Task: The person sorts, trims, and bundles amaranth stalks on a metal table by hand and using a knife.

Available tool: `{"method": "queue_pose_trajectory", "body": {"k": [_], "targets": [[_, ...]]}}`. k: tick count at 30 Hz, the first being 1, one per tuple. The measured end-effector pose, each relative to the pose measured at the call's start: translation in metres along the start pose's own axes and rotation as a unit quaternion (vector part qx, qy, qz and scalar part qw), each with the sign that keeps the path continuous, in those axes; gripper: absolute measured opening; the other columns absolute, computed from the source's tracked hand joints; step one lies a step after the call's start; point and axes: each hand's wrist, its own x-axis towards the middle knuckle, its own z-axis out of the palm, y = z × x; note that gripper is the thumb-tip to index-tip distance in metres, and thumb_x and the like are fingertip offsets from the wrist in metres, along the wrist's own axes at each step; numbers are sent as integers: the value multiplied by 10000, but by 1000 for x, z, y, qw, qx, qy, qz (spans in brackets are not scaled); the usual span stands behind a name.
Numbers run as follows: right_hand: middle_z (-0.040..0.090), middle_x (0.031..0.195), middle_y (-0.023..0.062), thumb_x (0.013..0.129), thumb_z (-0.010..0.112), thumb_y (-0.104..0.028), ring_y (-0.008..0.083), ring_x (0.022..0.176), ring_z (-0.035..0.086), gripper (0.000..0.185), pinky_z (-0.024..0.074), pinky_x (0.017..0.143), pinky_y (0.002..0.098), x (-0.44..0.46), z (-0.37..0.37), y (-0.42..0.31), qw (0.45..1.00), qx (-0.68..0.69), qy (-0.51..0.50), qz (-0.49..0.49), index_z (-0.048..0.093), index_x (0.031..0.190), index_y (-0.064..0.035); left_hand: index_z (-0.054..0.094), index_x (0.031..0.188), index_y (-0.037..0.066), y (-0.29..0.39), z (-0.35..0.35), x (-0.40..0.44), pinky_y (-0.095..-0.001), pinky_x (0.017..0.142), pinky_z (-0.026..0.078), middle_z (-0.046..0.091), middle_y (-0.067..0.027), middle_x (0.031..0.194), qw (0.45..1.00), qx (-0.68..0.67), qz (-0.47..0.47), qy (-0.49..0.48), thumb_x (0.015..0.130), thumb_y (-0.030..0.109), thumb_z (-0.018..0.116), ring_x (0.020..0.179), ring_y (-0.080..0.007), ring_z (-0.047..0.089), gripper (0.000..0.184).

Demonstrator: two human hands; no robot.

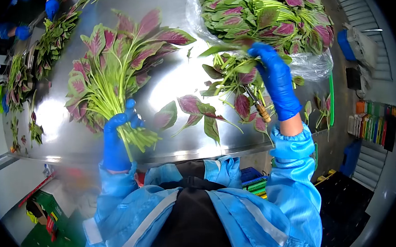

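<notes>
Blue gloves cover both of my hands. My left hand is closed around the stems of a bunch of red-and-green leafy stalks, whose leaves fan out upward over the metal table. My right hand is raised over a loose pile of leaves, its fingers bent at a green leaf. A knife with a wooden handle lies in that pile, below my right hand. Several loose leaves are spread on the table between my hands.
Clear plastic lies under a large heap of leafy stalks at the back. At the far left, a co-worker's gloved hands are near more stalks. Coloured items stand at the right. Green crates sit below left.
</notes>
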Motion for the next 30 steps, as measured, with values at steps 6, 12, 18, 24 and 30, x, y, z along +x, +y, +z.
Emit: {"method": "queue_pose_trajectory", "body": {"k": [6, 12, 18, 24, 30], "targets": [[500, 1339, 151, 756, 680, 7, 327, 1228, 485, 562, 423, 995, 386, -24, 27, -63, 997, 20, -32, 62, 549, 1277, -158, 507, 1189, -11, 37, 2, -16, -269, 719, 392, 479, 18, 810, 984, -30, 175, 21, 766, 201, 594, 665, -88, 413, 481], [577, 1194, 131, 752, 680, -124, 310, 1160, 505, 483, 404, 987, 398, -35, 165, -159, 974, 90, -152, -141, 583, 1224, -153, 472, 1244, -67, 92, -9, -9, -280, 644, 445, 569, -93, 934, 940, 158, 296, 54, 756, 49, 603, 676, -120, 487, 518], [599, 1014, 101, 764, 600, -150, 294, 1024, 545, 206, 446, 879, 395, -77, 220, -89, 938, 137, -302, -106, 644, 960, -104, 598, 1168, 24, 95, -90, 37, -310, 742, 512, 661, -105, 1028, 761, 535, 343, 134, 811, 142, 693, 792, -174, 629, 388], [610, 1039, 122, 699, 669, -97, 341, 1014, 561, 250, 467, 869, 410, -100, 93, -17, 973, 14, -224, -57, 656, 949, -93, 541, 1205, -5, 48, -172, 85, -376, 536, 442, 583, -67, 674, 119, 953, 278, -11, 807, 44, 548, 568, -220, 597, 401], [607, 1112, 136, 666, 788, -155, 319, 1029, 583, 447, 492, 886, 391, -115, 75, -18, 970, 46, -227, 77, 653, 1088, -93, 468, 1303, -34, 35, -175, 76, -378, 582, 450, 592, -51, 698, 121, 968, 219, 14, 814, 63, 551, 599, -209, 610, 505]]}}
